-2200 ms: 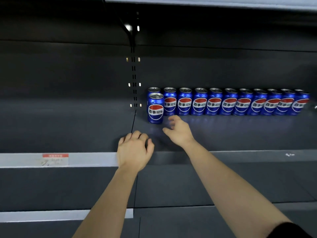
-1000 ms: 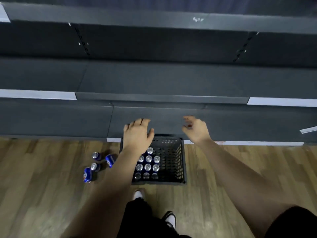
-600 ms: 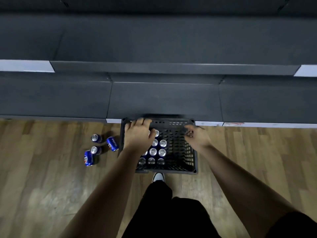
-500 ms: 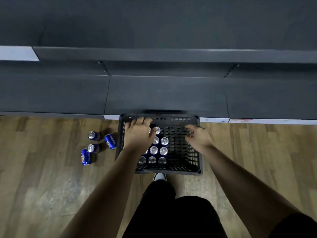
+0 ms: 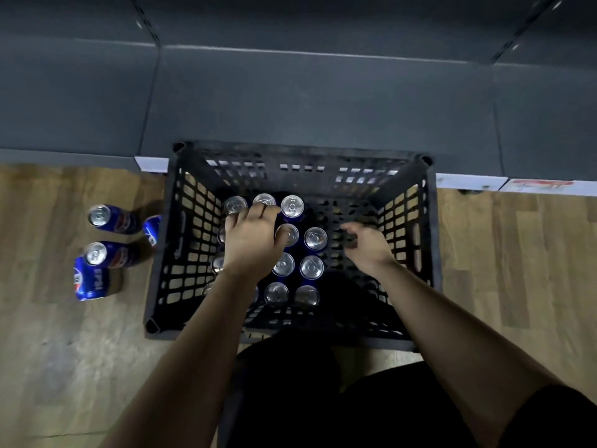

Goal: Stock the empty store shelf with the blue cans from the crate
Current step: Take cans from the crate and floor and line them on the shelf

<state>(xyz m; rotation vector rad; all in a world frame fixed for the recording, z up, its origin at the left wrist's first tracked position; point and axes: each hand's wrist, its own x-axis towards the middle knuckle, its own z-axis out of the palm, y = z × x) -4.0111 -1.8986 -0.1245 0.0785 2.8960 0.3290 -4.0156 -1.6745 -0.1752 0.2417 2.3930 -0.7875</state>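
Head view looks straight down into the black crate (image 5: pixel 290 156), set on the wood floor (image 5: pixel 517 270) hard against the foot of the dark shelf (image 5: pixel 307 98). The blue cans (image 5: pixel 315 238) stand upright in its left half, silver lids up, packed in rows. The left hand (image 5: pixel 252 244) lies over the back rows, fingers bent down onto the lids; I cannot tell whether it has closed round one. The right hand (image 5: pixel 365 245) hangs over the crate's right side, loosely curled, holding nothing. A few loose cans (image 5: pixel 106 250) sit on the floor left of the crate. Full cans, I'd judge: weighty, rigid, smooth and apt to slip, dented if dropped. Best pinched round the top rim from above, since neighbours block the sides.
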